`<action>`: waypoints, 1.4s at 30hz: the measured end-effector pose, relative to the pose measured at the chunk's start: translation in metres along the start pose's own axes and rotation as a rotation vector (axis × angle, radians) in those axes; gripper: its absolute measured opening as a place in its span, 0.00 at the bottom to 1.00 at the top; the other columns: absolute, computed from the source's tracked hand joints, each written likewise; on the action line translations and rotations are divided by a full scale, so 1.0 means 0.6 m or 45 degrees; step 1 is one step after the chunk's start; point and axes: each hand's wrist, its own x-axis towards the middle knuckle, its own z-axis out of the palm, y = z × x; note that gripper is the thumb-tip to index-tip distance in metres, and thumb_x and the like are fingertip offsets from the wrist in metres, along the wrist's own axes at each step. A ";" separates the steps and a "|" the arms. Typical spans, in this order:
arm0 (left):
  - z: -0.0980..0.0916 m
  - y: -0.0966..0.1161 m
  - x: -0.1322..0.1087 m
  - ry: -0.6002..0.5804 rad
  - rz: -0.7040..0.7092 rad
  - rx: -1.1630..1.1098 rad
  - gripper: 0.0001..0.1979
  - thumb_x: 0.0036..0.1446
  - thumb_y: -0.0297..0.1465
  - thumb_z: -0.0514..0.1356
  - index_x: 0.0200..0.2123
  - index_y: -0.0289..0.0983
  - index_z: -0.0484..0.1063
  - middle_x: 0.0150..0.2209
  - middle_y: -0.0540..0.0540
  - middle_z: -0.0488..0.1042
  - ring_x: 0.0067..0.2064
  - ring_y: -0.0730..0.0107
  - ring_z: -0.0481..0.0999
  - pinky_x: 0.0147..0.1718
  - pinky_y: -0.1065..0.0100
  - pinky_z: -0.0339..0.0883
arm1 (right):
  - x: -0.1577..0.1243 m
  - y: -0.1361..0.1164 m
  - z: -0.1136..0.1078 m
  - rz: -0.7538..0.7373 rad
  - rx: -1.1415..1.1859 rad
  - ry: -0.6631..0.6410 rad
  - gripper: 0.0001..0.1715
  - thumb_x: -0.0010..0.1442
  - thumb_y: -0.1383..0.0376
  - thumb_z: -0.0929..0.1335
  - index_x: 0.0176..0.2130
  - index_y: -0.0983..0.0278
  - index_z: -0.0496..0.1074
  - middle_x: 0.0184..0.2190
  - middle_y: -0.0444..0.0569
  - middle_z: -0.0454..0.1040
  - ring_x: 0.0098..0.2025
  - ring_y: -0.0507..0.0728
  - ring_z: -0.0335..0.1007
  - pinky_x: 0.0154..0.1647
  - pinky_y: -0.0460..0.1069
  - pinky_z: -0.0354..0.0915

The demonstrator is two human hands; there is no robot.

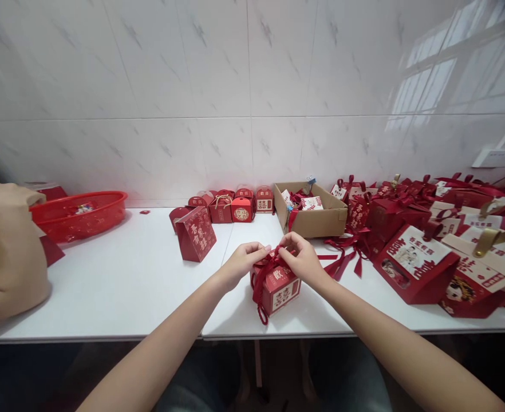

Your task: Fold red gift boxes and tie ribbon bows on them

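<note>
A small red gift box (281, 290) with gold lettering and a pale label stands on the white table in front of me. Dark red ribbon (259, 283) is gathered at its top, and a looped end hangs down the near left side. My left hand (247, 260) pinches the ribbon at the top of the box from the left. From the right, my right hand (300, 257) pinches it too, fingers close to the left ones. The knot or bow between the fingertips is partly hidden.
An open cardboard box (321, 222) with cards and ribbon stands behind. Many finished-looking red gift bags (415, 263) crowd the right. A tilted red box (196, 234) and several small boxes (243, 209) stand left of centre. A red basket (81, 214) and another person's arm (16, 257) are far left.
</note>
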 end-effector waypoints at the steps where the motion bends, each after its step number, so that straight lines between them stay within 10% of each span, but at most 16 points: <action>1: 0.001 0.001 0.000 0.008 0.004 0.002 0.21 0.48 0.47 0.61 0.22 0.35 0.61 0.21 0.54 0.60 0.23 0.78 0.60 0.23 0.73 0.53 | -0.002 0.002 0.001 -0.040 -0.046 0.015 0.03 0.51 0.65 0.64 0.30 0.62 0.63 0.27 0.44 0.69 0.28 0.52 0.65 0.29 0.46 0.61; 11: 0.009 -0.010 0.005 0.202 0.024 0.191 0.22 0.44 0.48 0.63 0.21 0.35 0.61 0.21 0.54 0.61 0.25 0.76 0.60 0.25 0.72 0.53 | -0.021 0.027 -0.011 -0.345 -0.310 0.052 0.11 0.52 0.71 0.62 0.39 0.62 0.64 0.34 0.47 0.72 0.32 0.53 0.67 0.34 0.47 0.63; 42: 0.034 -0.048 0.013 0.250 0.035 -0.012 0.20 0.45 0.45 0.64 0.19 0.34 0.63 0.21 0.52 0.66 0.24 0.75 0.63 0.25 0.72 0.58 | -0.048 0.037 -0.021 -0.188 -0.236 0.292 0.05 0.52 0.70 0.64 0.33 0.63 0.65 0.32 0.46 0.69 0.29 0.52 0.68 0.30 0.47 0.64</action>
